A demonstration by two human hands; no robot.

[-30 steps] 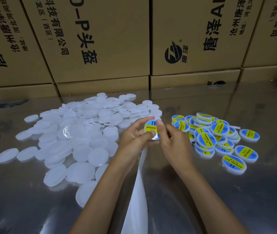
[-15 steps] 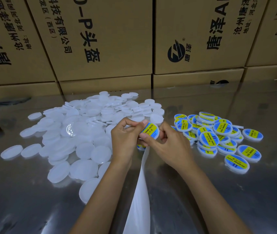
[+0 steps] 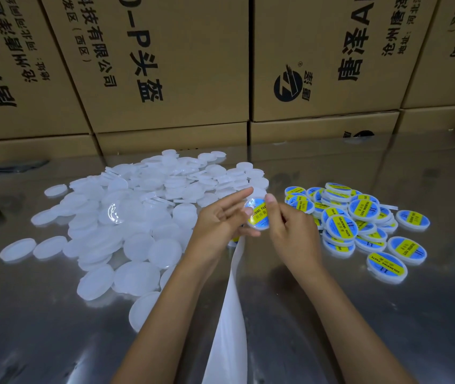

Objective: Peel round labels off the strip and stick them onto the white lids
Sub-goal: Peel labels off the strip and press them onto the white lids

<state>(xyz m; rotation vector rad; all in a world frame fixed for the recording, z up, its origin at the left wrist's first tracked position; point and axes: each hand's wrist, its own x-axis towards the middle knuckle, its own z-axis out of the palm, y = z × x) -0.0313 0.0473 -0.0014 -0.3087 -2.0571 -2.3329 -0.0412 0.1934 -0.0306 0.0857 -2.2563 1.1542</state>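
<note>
Head view, mid-frame: right hand [image 3: 292, 231] pinches a labelled lid [image 3: 257, 214], left hand [image 3: 220, 220] flat-fingered against it, smoothing. Sticking looks done; next, drop it on the labelled pile [image 3: 359, 217] right, then peel from the strip [image 3: 229, 314].

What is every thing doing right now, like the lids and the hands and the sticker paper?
Left hand: fingers out straight, beside the held lid.
Right hand: pinches the held lid.
Held lid: labelled, tilted, off the table.
Plain lids: loose heap, no labels.
Labelled lids: piled on the right.
Strip: hangs toward the person.
</note>
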